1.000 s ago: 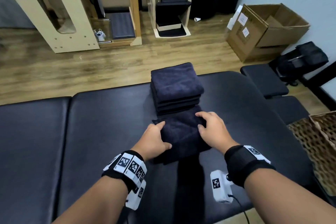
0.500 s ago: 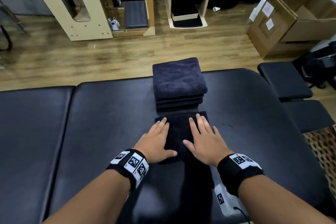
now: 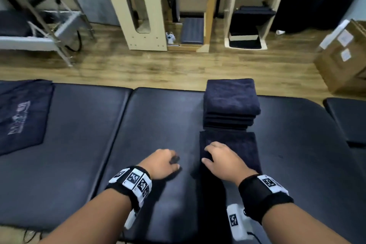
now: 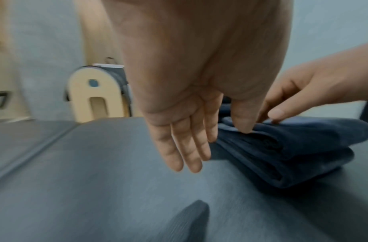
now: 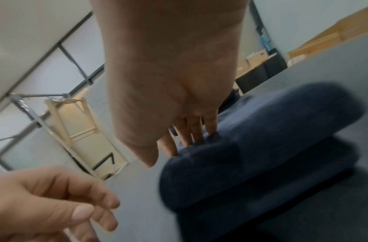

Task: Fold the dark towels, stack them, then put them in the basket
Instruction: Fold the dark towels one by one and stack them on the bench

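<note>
A stack of folded dark towels [image 3: 230, 103] stands at the far edge of the black padded table [image 3: 150, 125]. Just in front of it lies one more folded dark towel [image 3: 237, 144]. My right hand [image 3: 207, 152] rests on that towel's left edge, fingertips [image 5: 210, 131] pressing its top and the thumb free. My left hand [image 3: 174, 161] hovers over the bare table left of the towel, fingers [image 4: 179, 155] straight and holding nothing. Another dark towel [image 3: 21, 113] with a pale logo lies spread flat at the table's far left. The basket is out of view.
Beyond the table lie a wood floor, a wooden arch unit [image 3: 138, 12], shelving [image 3: 253, 6] and cardboard boxes [image 3: 344, 55] at the right. A black stool pad [image 3: 348, 119] sits off the table's right end. A metal frame [image 3: 49, 25] stands at the back left.
My left hand has come off the folded towel and moved left over the bare table. My right hand has shifted to the towel's left edge. The view has swung left.
</note>
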